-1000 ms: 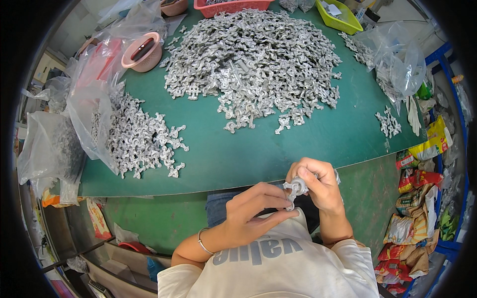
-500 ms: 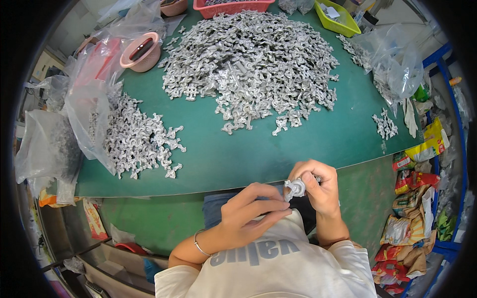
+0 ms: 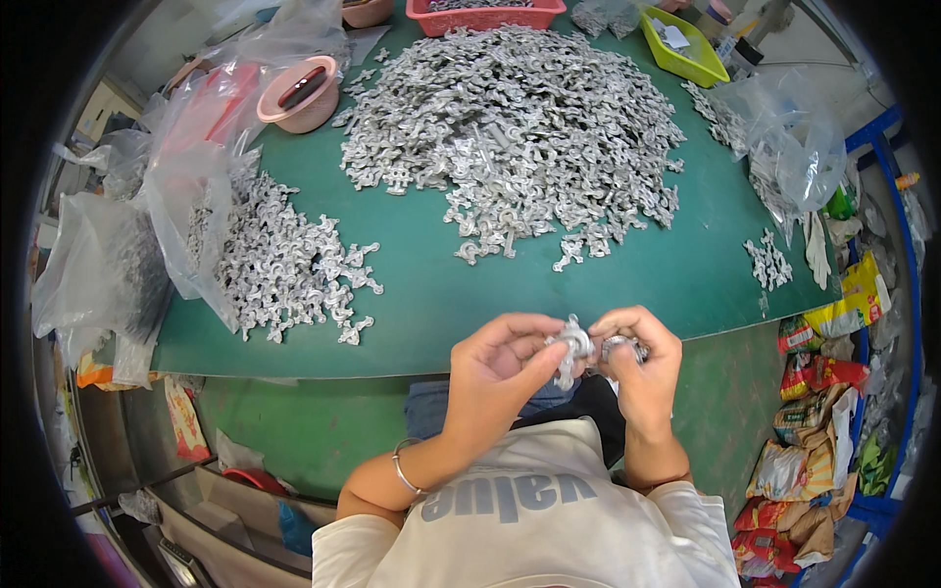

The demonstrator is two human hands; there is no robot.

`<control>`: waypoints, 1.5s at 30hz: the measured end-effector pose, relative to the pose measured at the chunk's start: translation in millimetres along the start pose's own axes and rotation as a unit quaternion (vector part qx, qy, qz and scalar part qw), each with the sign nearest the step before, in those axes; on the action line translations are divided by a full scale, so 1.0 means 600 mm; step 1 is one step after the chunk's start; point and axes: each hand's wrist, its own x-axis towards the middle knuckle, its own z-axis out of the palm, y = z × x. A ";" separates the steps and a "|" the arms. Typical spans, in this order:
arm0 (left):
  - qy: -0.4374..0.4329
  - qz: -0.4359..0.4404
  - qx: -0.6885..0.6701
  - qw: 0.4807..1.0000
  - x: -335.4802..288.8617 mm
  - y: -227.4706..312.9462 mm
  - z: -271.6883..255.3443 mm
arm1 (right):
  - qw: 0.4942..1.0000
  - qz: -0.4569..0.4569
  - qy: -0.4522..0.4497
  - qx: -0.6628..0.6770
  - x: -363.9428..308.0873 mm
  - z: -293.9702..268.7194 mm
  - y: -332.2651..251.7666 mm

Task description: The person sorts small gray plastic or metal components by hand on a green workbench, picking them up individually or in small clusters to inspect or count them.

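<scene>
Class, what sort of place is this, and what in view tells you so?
Probably a workshop: a large heap of silvery parts lies on a green table, with clear plastic bags toward both sides.

A green table (image 3: 421, 294) carries a broad heap of silver metal parts (image 3: 529, 127), a smaller pile (image 3: 284, 265) to its left and a cluster (image 3: 767, 261) right. A pink bowl (image 3: 316, 120), red basket (image 3: 485, 22) and yellow tray (image 3: 686, 67) stand near the heap; a white glove (image 3: 816, 250), it seems, lies rightmost.
</scene>
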 end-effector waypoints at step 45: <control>-0.137 -0.127 -0.120 0.975 0.017 0.016 0.015 | 0.904 -0.376 -0.037 -0.200 -0.052 -0.014 0.011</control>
